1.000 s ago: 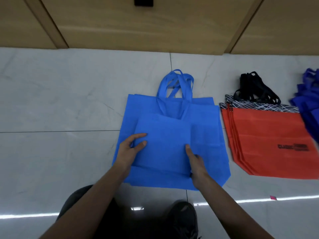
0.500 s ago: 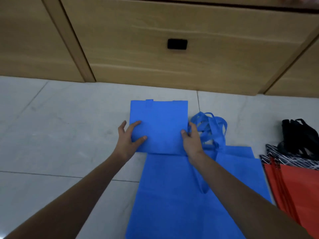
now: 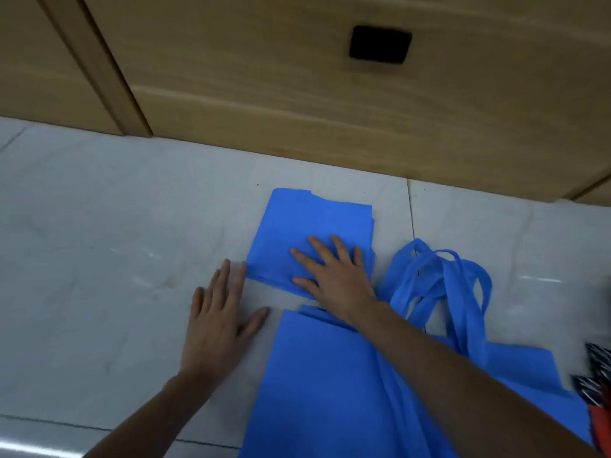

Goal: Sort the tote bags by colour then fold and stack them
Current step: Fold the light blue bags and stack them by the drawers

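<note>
A folded blue tote bag [image 3: 297,226] lies flat on the floor close to the wooden cabinet. My right hand [image 3: 334,272] presses on its near part with fingers spread straight. My left hand [image 3: 221,312] rests flat on the floor tile just left of the folded bag, its fingertips near the bag's corner. Closer to me lies a pile of unfolded blue tote bags [image 3: 314,391], their handles [image 3: 439,285] looped to the right of my right wrist.
A wooden cabinet front [image 3: 297,94] with a black square handle recess [image 3: 380,44] stands right behind the folded bag. At the right edge, a corner of the red bags with a black-and-white patterned rim [image 3: 595,385] shows. Pale floor tiles [image 3: 99,242] spread to the left.
The folded blue bag was carried off the pile and set down by the cabinet. My left hand has let go and lies on the floor; my right hand moved on top of the bag.
</note>
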Motion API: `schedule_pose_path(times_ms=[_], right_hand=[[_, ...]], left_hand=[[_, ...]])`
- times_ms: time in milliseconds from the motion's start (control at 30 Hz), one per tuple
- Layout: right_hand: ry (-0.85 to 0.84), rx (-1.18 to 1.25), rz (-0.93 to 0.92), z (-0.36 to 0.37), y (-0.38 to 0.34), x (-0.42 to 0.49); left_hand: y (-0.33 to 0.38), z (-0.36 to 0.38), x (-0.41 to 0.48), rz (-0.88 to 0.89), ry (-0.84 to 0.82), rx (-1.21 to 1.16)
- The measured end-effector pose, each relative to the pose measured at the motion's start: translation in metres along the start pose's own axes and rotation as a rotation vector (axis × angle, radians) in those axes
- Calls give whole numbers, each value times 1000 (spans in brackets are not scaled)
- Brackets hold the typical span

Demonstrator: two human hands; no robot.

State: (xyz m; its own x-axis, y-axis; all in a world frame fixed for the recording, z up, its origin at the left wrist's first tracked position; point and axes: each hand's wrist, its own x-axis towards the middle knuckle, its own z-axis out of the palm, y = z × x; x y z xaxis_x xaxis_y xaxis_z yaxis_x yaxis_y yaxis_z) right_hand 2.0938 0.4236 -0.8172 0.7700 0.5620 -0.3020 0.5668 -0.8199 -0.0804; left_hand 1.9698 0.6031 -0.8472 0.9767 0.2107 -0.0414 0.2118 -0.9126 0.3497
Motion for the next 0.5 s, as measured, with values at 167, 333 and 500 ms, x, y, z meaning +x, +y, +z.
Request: schedule_pose_path(times_ms=[167,333,500], right_hand=[[27,-77,-26,-14,16,37],[87,-125,93,-26,16,66],[64,-68,93,-24,11,56]], left_hand=[[0,5,-1,36,24,114],[0,6,-1,25,53,130],[-1,4,0,23,66,108]])
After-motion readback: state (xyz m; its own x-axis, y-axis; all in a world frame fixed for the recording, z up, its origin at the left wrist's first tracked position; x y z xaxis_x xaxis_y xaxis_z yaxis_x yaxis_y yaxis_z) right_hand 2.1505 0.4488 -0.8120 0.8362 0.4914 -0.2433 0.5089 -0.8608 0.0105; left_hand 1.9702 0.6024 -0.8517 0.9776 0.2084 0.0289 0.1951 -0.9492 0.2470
